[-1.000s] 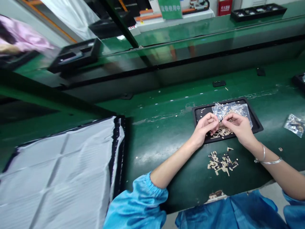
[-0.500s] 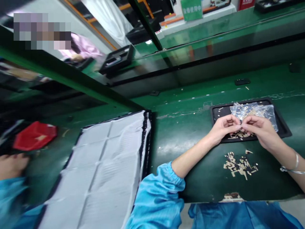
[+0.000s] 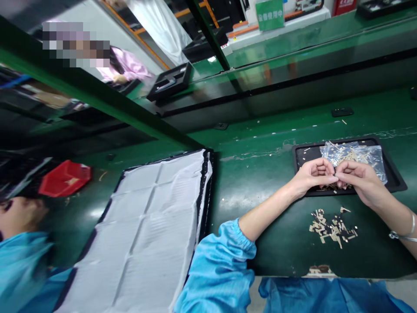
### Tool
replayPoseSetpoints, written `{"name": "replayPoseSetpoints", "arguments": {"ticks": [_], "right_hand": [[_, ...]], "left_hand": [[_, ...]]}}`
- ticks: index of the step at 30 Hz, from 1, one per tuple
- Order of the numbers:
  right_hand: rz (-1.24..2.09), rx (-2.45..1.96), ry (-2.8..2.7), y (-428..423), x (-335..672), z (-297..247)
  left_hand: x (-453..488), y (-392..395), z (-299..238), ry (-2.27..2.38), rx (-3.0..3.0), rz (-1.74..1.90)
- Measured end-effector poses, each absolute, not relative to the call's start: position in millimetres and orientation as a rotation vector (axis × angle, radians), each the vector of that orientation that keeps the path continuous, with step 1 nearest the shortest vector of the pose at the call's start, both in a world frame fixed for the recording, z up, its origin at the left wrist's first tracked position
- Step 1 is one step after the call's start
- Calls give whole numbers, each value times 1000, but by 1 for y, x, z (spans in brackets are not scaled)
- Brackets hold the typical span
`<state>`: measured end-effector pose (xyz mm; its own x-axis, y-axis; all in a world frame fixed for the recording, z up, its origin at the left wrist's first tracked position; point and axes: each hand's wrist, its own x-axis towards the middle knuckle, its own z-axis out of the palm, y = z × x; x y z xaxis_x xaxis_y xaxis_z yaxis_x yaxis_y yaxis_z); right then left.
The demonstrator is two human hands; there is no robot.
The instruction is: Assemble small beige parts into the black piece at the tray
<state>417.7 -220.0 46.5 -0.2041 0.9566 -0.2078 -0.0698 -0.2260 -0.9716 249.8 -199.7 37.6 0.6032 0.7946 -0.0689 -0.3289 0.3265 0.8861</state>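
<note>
- Head view: the left hand (image 3: 313,176) and right hand (image 3: 359,180) met fingertip to fingertip over the near edge of a black tray (image 3: 395,179), which lay on the green bench (image 3: 273,217).
- Both hands had their fingers drawn narrow, pinched on one small part (image 3: 336,177) between them (too tiny to say what it was).
- A clear bag (image 3: 358,153) of tan pieces lay in the tray, just behind the fingers; more tan bits lay under the hands.
- A loose pile (image 3: 332,227) of tan and dark bits sat on the bench just in front of the tray, apart from both hands.
- The right wrist wore a bangle (image 3: 404,232); the left arm wore a blue sleeve (image 3: 218,269).
- To the left lay a white sheet (image 3: 146,226) over a dark frame.
- Farther left, a red tray (image 3: 65,179) sat by another person's blue sleeve (image 3: 22,265).
</note>
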Motion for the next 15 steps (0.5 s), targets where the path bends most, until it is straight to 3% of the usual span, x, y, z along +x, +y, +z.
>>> {"name": "replayPoseSetpoints", "arguments": {"ticks": [15], "right_hand": [[1491,-1363,-1202,-211,441,21]], "left_hand": [[258,-200,32,504,1040,841]]}}
